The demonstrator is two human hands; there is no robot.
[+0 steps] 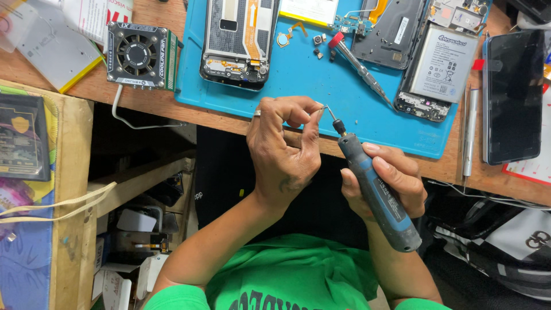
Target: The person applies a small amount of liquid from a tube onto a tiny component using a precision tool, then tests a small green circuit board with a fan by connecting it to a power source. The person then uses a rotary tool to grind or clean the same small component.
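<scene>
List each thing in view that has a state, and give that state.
left hand: pinching the tool's bit
right hand: gripping the blue rotary tool
blue rotary tool: held, tip up
left phone: back off
right phone: opened, battery showing
cooling fan: upright on bench

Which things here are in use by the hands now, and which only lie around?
In use:
- blue-grey rotary tool, in right hand
- its thin bit, pinched by left hand

Lying about:
- opened phones
- small cooling fan
- red-capped screwdriver
- dark phone screen

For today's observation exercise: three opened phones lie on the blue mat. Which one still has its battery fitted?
The rightmost phone, at the mat's right edge: a white-labelled battery fills its body. The left phone and the middle one show bare frames.
</scene>
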